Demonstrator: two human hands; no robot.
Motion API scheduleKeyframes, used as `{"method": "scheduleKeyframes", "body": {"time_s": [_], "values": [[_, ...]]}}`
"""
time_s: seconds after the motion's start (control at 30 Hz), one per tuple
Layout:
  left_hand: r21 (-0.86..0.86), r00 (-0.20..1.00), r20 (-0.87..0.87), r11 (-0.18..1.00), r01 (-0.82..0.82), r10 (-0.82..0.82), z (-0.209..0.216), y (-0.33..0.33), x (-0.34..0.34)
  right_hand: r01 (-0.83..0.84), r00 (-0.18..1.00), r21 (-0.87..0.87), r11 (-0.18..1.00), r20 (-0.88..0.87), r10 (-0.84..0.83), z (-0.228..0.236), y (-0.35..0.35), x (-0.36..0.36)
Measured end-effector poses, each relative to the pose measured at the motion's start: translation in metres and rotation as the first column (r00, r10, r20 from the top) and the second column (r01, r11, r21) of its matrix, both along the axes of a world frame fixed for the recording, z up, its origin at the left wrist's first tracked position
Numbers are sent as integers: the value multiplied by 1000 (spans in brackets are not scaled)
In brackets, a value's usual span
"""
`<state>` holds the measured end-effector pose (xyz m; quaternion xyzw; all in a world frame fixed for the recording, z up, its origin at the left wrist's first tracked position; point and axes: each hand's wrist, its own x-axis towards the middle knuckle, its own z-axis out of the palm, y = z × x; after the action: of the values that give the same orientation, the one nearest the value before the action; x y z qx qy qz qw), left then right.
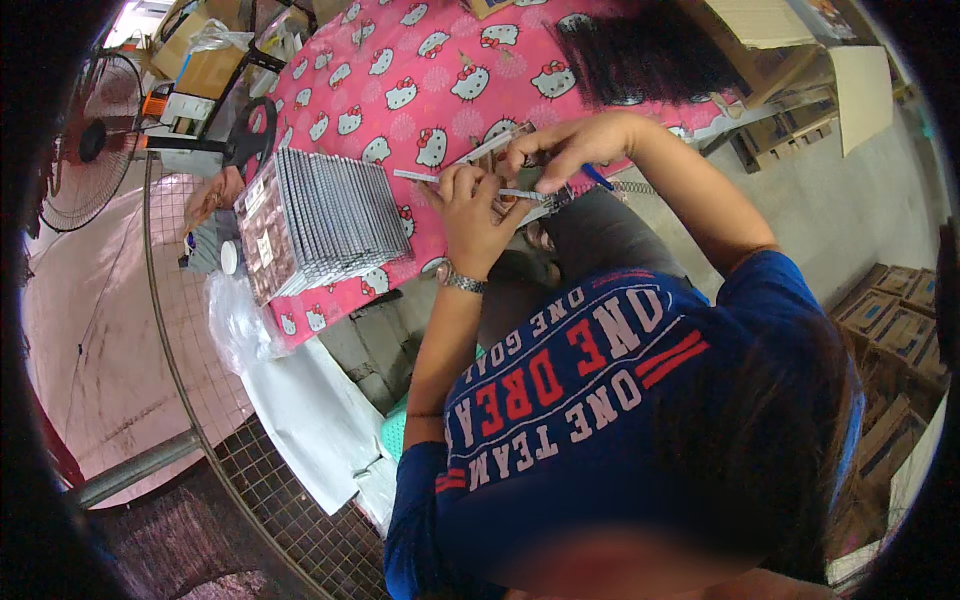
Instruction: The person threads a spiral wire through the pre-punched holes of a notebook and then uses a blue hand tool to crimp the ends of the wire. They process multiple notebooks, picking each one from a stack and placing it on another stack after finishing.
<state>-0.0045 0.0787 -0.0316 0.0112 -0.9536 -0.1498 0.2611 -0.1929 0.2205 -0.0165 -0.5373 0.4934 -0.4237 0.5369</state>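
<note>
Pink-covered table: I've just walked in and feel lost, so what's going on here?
The person's left hand and right hand are close together at a narrow pale strip, near the edge of the pink cat-print tablecloth; their exact grip is partly hidden. A stack of booklets sits to the left.

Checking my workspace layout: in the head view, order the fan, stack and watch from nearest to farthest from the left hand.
1. Watch: worn just behind the left hand.
2. Stack: to its left.
3. Fan: far left, beyond the stack.
</note>
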Motion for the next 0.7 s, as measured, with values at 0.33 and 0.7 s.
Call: {"method": "scheduleKeyframes", "body": {"time_s": [0.33,0.7], "values": [[-20,997,69,999,32,-31,10,-9,4,40,990,-131,991,-132,-58,1,-13,-3],[95,989,96,990,107,-116,12,-14,-2,113,974,-38,993,-193,-118,-10,-20,-2]]}}
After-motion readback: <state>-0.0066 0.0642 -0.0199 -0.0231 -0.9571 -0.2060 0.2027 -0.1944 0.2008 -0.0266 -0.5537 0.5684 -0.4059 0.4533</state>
